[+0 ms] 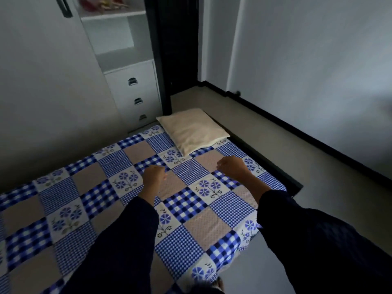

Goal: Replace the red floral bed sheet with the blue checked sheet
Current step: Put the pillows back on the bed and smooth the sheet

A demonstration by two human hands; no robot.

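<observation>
The blue checked sheet (101, 194), a patchwork of blue gingham, beige squares and blue flowers, covers the low bed and hangs over its near right edge. A cream pillow (192, 129) lies at the bed's far corner. My left hand (153, 176) hovers over the sheet's middle with fingers curled and nothing in it. Over the sheet nearer the pillow, my right hand (232, 166) is likewise curled into a loose fist that holds nothing. Dark sleeves cover both forearms. No red floral sheet is in view.
White wardrobe with open shelves (114, 28) and three drawers (135, 98) stands behind the bed's far corner. A dark doorway (180, 43) opens beside it. Bare floor (275, 149) runs along the bed's right side to a wall with a black skirting (318, 143).
</observation>
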